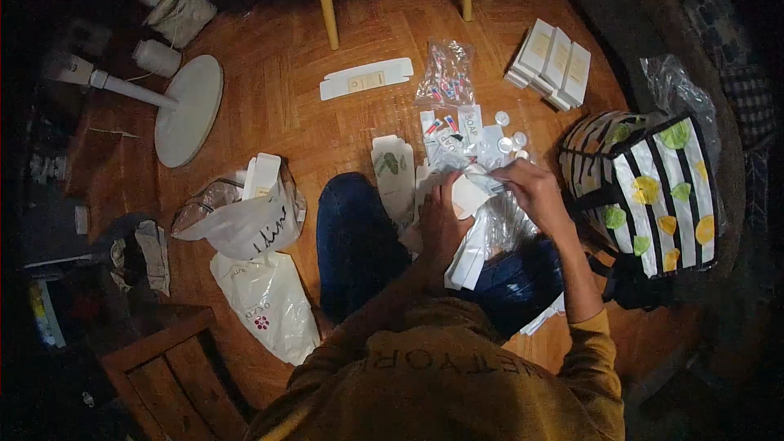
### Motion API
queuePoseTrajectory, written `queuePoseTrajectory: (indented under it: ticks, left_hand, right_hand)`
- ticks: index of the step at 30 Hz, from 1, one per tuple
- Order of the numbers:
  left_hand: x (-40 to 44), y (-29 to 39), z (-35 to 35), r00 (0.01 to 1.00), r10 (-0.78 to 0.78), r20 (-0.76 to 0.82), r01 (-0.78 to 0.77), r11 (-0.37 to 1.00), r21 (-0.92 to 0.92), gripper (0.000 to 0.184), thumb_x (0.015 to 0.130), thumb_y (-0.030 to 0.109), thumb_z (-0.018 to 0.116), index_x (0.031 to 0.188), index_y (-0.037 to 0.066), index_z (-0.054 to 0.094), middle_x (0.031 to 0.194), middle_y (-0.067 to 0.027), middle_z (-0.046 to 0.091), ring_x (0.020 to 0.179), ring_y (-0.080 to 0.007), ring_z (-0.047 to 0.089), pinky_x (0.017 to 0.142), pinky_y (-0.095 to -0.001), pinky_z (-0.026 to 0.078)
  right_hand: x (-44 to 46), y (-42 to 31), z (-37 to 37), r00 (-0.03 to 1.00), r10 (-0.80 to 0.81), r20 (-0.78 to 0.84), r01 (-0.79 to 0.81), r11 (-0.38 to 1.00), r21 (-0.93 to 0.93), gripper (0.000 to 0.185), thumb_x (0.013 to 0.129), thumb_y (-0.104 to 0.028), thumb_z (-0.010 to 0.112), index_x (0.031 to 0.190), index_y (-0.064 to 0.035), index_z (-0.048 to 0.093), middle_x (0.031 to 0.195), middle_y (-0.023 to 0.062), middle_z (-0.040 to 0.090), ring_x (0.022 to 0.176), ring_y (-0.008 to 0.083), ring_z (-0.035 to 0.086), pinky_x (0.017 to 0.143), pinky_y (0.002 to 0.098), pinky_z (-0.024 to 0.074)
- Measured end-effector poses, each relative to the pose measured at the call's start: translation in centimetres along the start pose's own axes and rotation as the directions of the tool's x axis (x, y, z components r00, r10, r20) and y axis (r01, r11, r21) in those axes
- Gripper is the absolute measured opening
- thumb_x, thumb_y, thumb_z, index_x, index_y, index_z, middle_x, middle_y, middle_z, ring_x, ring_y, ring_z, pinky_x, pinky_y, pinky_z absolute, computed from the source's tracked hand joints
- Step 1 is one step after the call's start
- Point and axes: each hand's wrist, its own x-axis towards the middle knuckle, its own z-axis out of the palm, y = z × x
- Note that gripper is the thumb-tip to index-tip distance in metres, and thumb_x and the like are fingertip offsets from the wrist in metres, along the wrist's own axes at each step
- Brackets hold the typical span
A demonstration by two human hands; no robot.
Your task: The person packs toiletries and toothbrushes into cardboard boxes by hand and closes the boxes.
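My left hand (441, 224) is wrapped round a small white cardboard box (469, 198), its end turned up toward me. At the box's far right edge, my right hand (535, 192) has its fingers pinched on something pale I cannot make out. Beyond the hands lie white packets printed SOAP (469, 124), with small red and blue items on them. Several round white discs (506, 145) sit to their right. Crumpled clear plastic (506, 224) lies below my right hand. A flattened white carton with a green leaf print (394, 175) is left of the hands.
Stacked white boxes (558, 61) stand far right. A clear bag of small coloured items (447, 73) and a flat carton (366, 79) lie ahead. The striped lemon-print bag (653, 196) is at right; plastic bags (265, 302) and a round white stand base (192, 110) are at left.
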Motion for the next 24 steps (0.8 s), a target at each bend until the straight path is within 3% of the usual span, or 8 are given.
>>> queuePoseTrajectory:
  ticks: [2,4,8,11,17,21,23,24]
  left_hand:
    - [-0.4,0.4,-0.4,0.999,0.035,-0.001,-0.035,0.999,-0.013,0.083,0.054,0.010,0.074,0.127,0.007,0.034,0.112,-0.0195,0.048,0.102,-0.0366,0.047,0.089,-0.0431,0.036]
    - [-0.9,0.6,-0.8,0.997,0.074,-0.006,-0.074,0.997,-0.025,0.083,0.053,0.010,0.075,0.126,0.007,0.035,0.111,-0.0195,0.048,0.101,-0.0366,0.047,0.087,-0.0439,0.037]
    - [-1.2,0.6,-1.9,0.980,0.141,-0.142,-0.145,0.989,-0.020,0.083,0.053,0.010,0.075,0.126,0.008,0.035,0.106,-0.0188,0.049,0.100,-0.0362,0.048,0.086,-0.0442,0.037]
    - [-0.7,0.9,-3.2,0.975,0.153,-0.163,-0.147,0.988,0.050,0.087,0.053,0.013,0.076,0.128,0.011,0.033,0.106,-0.0165,0.048,0.099,-0.0346,0.047,0.083,-0.0446,0.036]
    - [1.4,1.5,-6.5,0.946,0.187,-0.265,-0.152,0.977,0.148,0.090,0.053,0.015,0.078,0.129,0.013,0.031,0.100,-0.0121,0.046,0.094,-0.0318,0.047,0.079,-0.0428,0.036]
    - [1.3,1.4,-6.4,0.948,0.243,-0.206,-0.220,0.967,0.131,0.089,0.052,0.014,0.077,0.129,0.012,0.032,0.100,-0.0122,0.046,0.093,-0.0316,0.048,0.078,-0.0418,0.037]
    - [1.0,0.5,-5.8,0.930,0.316,-0.190,-0.289,0.944,0.159,0.088,0.052,0.013,0.076,0.128,0.012,0.032,0.100,-0.0127,0.047,0.091,-0.0311,0.049,0.075,-0.0408,0.038]
    - [0.8,0.4,-5.9,0.931,0.314,-0.187,-0.287,0.945,0.159,0.088,0.052,0.013,0.076,0.128,0.012,0.032,0.100,-0.0127,0.047,0.091,-0.0311,0.049,0.075,-0.0408,0.038]
  right_hand:
    - [0.4,-1.0,-0.3,0.974,0.017,0.227,0.010,0.993,-0.117,0.022,0.068,0.006,0.059,0.088,-0.0016,0.063,0.081,0.0126,0.061,0.075,0.0260,0.059,0.066,0.0324,0.0458]
    - [1.0,-1.7,-0.6,0.977,-0.044,0.209,0.066,0.993,-0.101,0.017,0.070,0.002,0.062,0.087,0.0004,0.062,0.077,0.0125,0.061,0.070,0.0233,0.060,0.064,0.0305,0.0457]
    - [1.5,-2.3,-0.3,0.956,0.293,0.036,-0.295,0.952,0.080,0.013,0.073,-0.007,0.067,0.081,0.0023,0.062,0.068,0.0124,0.059,0.062,0.0161,0.058,0.058,0.0280,0.0439]
    - [1.7,-4.0,1.0,0.987,-0.067,-0.145,0.067,0.998,-0.002,0.009,0.071,-0.011,0.067,0.076,-0.0033,0.065,0.066,0.0092,0.058,0.061,0.0194,0.057,0.057,0.0296,0.0438]
    - [4.0,-7.2,0.9,0.945,-0.286,-0.158,0.232,0.928,-0.290,0.009,0.070,-0.012,0.064,0.078,-0.0086,0.067,0.113,0.0104,0.051,0.111,0.0316,0.042,0.089,0.0379,0.0353]
    - [4.5,-4.2,1.7,0.982,-0.189,0.001,0.184,0.953,-0.242,0.013,0.075,-0.015,0.062,0.084,-0.0095,0.068,0.120,0.0134,0.047,0.118,0.0329,0.037,0.096,0.0378,0.0299]
    - [4.4,-2.0,1.8,0.916,-0.123,0.381,-0.065,0.893,0.444,0.018,0.080,-0.019,0.058,0.093,-0.0110,0.067,0.123,0.0136,0.046,0.119,0.0301,0.037,0.099,0.0359,0.0271]
    - [4.0,-1.7,1.8,0.916,-0.121,0.382,-0.068,0.893,0.446,0.018,0.080,-0.019,0.058,0.093,-0.0110,0.067,0.123,0.0136,0.046,0.119,0.0301,0.037,0.099,0.0359,0.0271]
